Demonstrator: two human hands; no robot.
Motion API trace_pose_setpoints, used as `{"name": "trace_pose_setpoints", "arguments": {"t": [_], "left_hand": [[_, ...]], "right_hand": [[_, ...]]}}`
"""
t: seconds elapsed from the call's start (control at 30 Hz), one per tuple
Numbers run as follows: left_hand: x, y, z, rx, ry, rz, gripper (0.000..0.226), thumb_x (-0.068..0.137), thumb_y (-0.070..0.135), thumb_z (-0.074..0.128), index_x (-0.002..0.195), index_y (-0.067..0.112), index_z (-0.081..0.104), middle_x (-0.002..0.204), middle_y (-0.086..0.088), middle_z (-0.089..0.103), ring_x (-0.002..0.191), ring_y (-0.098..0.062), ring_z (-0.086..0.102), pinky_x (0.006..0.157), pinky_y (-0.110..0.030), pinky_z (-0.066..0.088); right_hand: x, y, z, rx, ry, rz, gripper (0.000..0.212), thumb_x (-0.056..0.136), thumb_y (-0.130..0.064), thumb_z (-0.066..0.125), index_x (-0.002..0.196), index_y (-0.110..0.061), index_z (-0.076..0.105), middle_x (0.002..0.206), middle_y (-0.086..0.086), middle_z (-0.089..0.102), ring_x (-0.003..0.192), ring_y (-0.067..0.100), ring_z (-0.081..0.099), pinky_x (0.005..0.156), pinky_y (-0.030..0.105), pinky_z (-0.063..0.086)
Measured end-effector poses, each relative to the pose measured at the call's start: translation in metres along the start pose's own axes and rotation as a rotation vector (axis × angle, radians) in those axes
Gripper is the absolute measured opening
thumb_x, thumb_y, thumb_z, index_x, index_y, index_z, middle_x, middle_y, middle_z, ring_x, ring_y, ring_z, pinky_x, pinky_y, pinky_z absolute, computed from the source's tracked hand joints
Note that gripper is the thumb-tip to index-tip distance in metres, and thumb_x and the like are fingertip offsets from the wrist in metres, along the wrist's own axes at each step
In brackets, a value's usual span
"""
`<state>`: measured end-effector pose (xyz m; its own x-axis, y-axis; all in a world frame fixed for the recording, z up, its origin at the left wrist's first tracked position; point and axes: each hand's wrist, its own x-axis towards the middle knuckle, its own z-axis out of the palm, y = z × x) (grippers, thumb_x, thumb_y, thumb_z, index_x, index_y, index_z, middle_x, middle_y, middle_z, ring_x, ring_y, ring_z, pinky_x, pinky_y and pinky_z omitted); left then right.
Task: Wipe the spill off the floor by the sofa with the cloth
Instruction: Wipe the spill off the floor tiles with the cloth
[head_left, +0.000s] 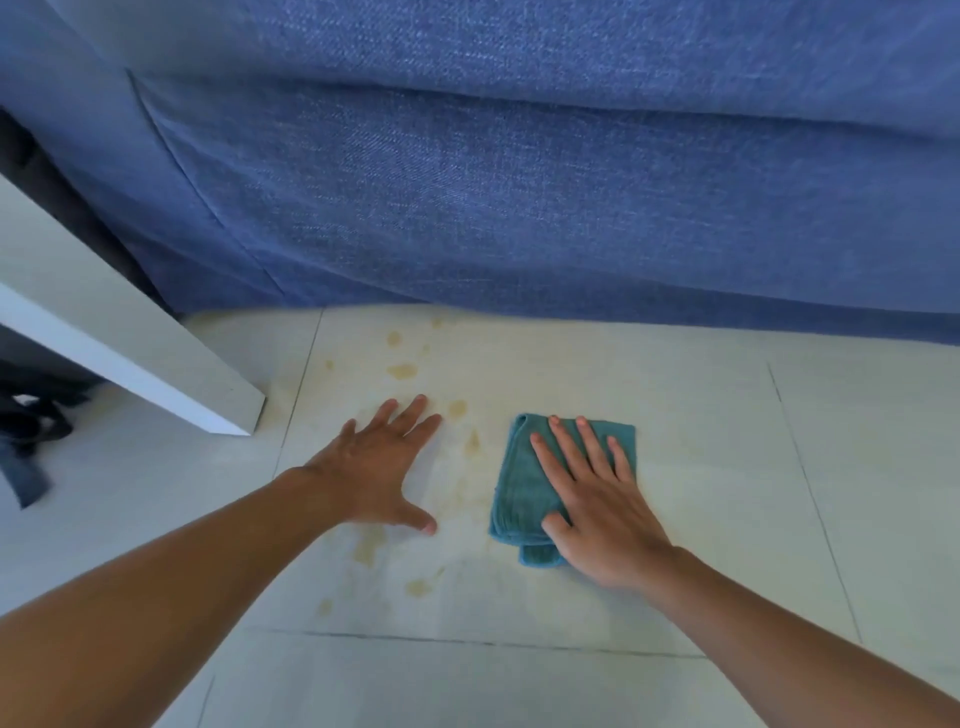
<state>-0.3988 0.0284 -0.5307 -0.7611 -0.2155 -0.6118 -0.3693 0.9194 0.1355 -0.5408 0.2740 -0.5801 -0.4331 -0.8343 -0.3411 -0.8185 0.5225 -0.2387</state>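
A folded teal cloth (519, 483) lies flat on the pale tiled floor (727, 467) in front of the blue sofa (519, 197). My right hand (597, 514) presses flat on the cloth, fingers spread and pointing toward the sofa. A yellowish-brown spill (402, 370) spreads in several patches and smears to the left of the cloth, from near the sofa's base down toward me. My left hand (379, 467) rests palm down on the bare floor amid the stains, fingers apart, holding nothing.
A white table top or shelf edge (130, 353) juts in from the left, its corner close to my left hand. Dark fabric or straps (26, 441) lie under it on the floor. The sofa's base runs along the far side of the tiles.
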Motion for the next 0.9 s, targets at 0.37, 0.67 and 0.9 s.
{"name": "trace_pose_setpoints", "arguments": {"t": [0.37,0.67,0.9], "left_hand": [[-0.037,0.004,0.016,0.053,-0.104,0.066,0.130,0.068,0.073,0.070,0.153,0.031,-0.019,0.157,0.009,-0.035,0.148,-0.019,-0.024,0.121,-0.051,-0.001],[-0.063,-0.012,0.041,0.062,-0.114,0.025,0.145,0.057,0.078,0.072,0.150,0.031,-0.029,0.152,0.007,-0.045,0.145,-0.021,-0.031,0.121,-0.054,-0.002],[-0.091,-0.041,0.065,-0.022,-0.021,-0.105,0.151,0.053,0.076,0.077,0.149,0.029,-0.030,0.151,0.002,-0.047,0.142,-0.028,-0.035,0.119,-0.059,-0.003]], "right_hand": [[-0.080,0.005,0.017,0.024,-0.052,-0.009,0.085,0.096,-0.053,0.036,0.157,-0.039,-0.022,0.161,-0.018,-0.038,0.144,0.007,-0.042,0.123,0.042,-0.017],[-0.083,0.019,0.024,-0.021,0.047,-0.066,0.086,0.090,-0.077,0.038,0.161,-0.042,0.002,0.170,-0.015,-0.013,0.155,0.012,-0.021,0.125,0.044,-0.003],[-0.079,0.015,0.025,-0.068,0.016,-0.124,0.083,0.092,-0.076,0.034,0.161,-0.043,0.000,0.171,-0.010,-0.013,0.155,0.016,-0.022,0.125,0.047,-0.004]]}}
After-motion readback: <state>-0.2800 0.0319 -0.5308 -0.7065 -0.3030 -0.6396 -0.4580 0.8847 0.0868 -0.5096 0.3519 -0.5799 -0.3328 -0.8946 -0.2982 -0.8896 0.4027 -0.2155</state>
